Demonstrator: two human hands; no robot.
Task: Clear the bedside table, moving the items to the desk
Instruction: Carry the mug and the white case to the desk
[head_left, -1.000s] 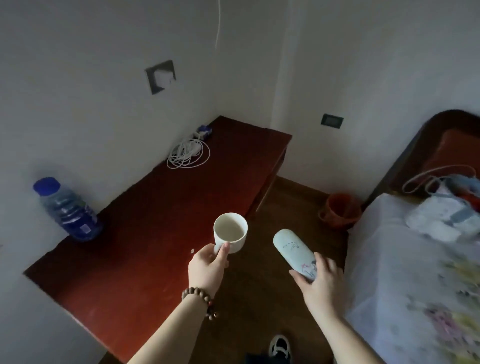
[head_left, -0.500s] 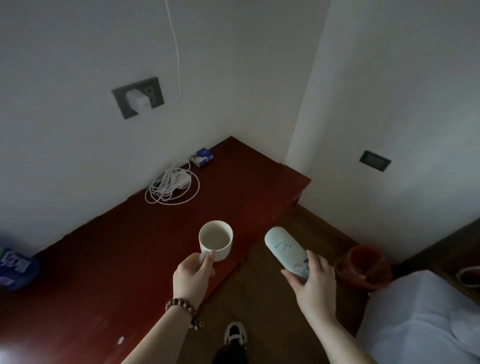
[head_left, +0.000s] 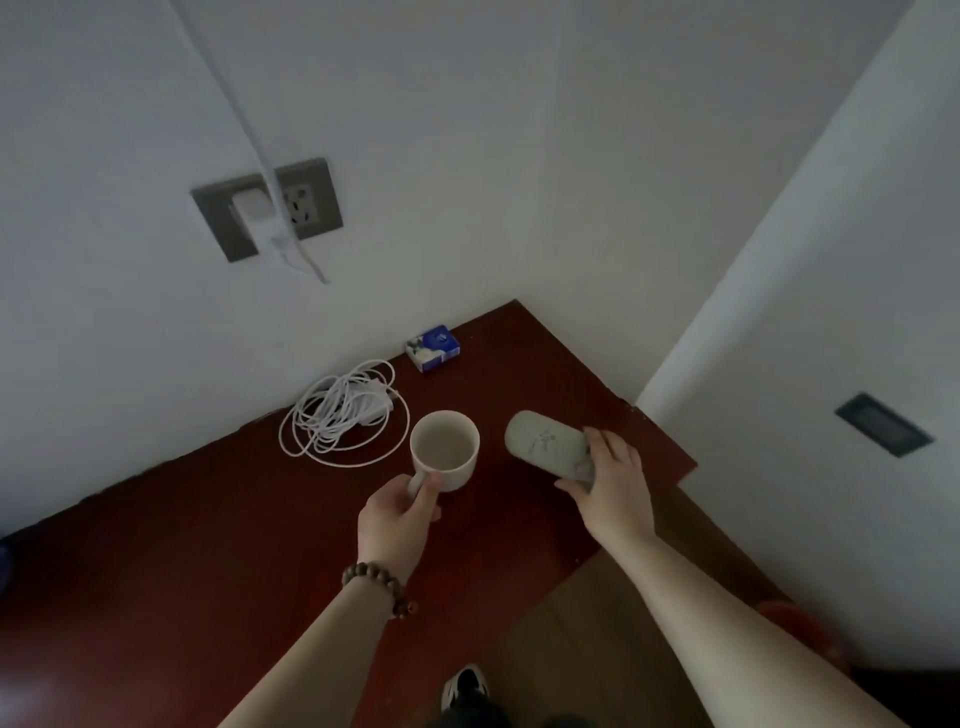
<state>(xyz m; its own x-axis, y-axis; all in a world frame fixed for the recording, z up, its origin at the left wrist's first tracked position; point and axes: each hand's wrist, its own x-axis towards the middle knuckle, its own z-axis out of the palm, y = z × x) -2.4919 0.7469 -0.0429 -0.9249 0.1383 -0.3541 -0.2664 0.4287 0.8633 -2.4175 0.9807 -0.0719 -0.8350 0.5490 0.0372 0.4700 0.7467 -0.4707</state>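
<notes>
A dark red wooden desk (head_left: 156, 571) runs along the wall into the corner. My left hand (head_left: 397, 519) grips the handle of a white mug (head_left: 444, 449), held upright over the desk. My right hand (head_left: 613, 483) holds a pale green, rounded case with a small printed pattern (head_left: 543, 441), tilted on its side above the desk's right end. Whether either object touches the desk surface is unclear. A bead bracelet (head_left: 376, 584) circles my left wrist.
A coiled white cable with a charger (head_left: 337, 415) lies by the wall, and a small blue packet (head_left: 432, 349) sits behind it. A wall socket with a white plug (head_left: 267, 208) is above. An orange bin (head_left: 795, 623) stands on the floor at right.
Both hands have moved forward from over the floor edge to above the desk, carrying the mug and the case. The view has swung left, away from the bed, and closer to the corner.
</notes>
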